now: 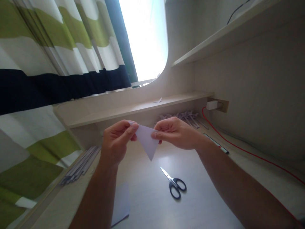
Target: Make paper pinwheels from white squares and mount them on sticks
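here the left hand and right hand pinch the top corners of a pale folded paper triangle, fingers clamped, above the worktop; light, limp, probably easily creased, best held near its edges.

Black-handled scissors lay on the pale desk with blades closed and pointing away toward the left. Near the front left edge lay a flat sheet of paper, and beyond it a bundle of long paper strips. A pile of folded paper pieces sat at the back under the low shelf, which carried one small paper scrap. A white charger sat in the wall socket, its red cable running along the right side past a dark phone. A green, white and navy striped curtain hung beside the bright window.
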The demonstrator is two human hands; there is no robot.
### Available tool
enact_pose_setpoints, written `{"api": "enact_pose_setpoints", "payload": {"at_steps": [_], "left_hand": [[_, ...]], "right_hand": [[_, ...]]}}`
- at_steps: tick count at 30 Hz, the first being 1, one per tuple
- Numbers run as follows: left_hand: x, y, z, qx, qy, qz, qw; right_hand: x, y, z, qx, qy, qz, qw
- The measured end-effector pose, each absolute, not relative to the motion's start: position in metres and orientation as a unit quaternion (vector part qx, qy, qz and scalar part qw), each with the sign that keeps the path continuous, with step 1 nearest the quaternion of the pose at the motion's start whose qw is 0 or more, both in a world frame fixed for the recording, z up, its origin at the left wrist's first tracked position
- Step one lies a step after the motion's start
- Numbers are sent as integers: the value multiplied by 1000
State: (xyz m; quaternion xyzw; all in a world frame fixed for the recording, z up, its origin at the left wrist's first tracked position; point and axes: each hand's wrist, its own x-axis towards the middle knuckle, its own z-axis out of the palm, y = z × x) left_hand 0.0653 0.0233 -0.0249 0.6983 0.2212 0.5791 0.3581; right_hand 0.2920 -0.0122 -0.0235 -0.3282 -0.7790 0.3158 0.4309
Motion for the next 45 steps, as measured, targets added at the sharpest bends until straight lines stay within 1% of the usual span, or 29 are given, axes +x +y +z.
{"api": "enact_pose_setpoints", "payload": {"at_steps": [6,12,20,27,32,38,42,45], "left_hand": [[67,19,-22,683,214,609,341],[71,17,-22,758,232,506,338],[68,23,-27,736,226,528,358],[68,19,-26,776,240,458,362],[73,17,-25,777,248,466,344],[72,23,-26,720,255,481,430],[70,23,-25,695,248,487,466],[69,21,-25,692,246,486,474]], "right_hand": [[292,-12,-24,-318,-764,334,451],[292,-10,-23,-293,-742,345,494],[293,-11,-22,-284,-735,360,500],[291,-8,-23,-296,-697,343,556],[289,-9,-22,-306,-682,348,565],[290,-8,-21,-260,-682,397,557],[289,-7,-23,-241,-688,392,561],[289,-7,-24,-250,-687,382,565]]}}
